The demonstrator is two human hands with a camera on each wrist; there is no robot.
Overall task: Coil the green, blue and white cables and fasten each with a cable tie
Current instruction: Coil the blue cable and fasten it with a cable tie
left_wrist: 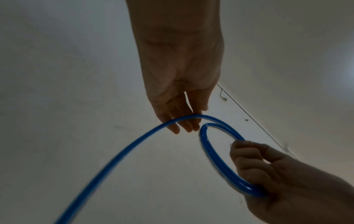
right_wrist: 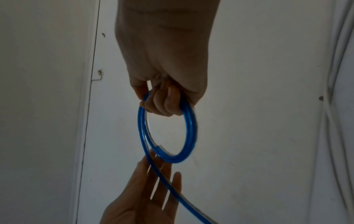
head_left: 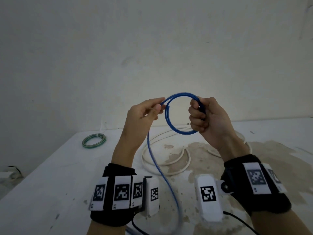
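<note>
Fingers of the right hand clamp the blue coil; the left hand, fingers straight and together, guides its slack. Green coil, at 10 o'clock, looks tied. White cable lies loose, uncoiled.

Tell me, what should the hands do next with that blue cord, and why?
Probably the left hand should sweep the loose blue cable round into another loop and pass it to the right hand. The right hand grips only a couple of turns, while a long tail hangs down to the table, so it is not ready for tying.
</note>
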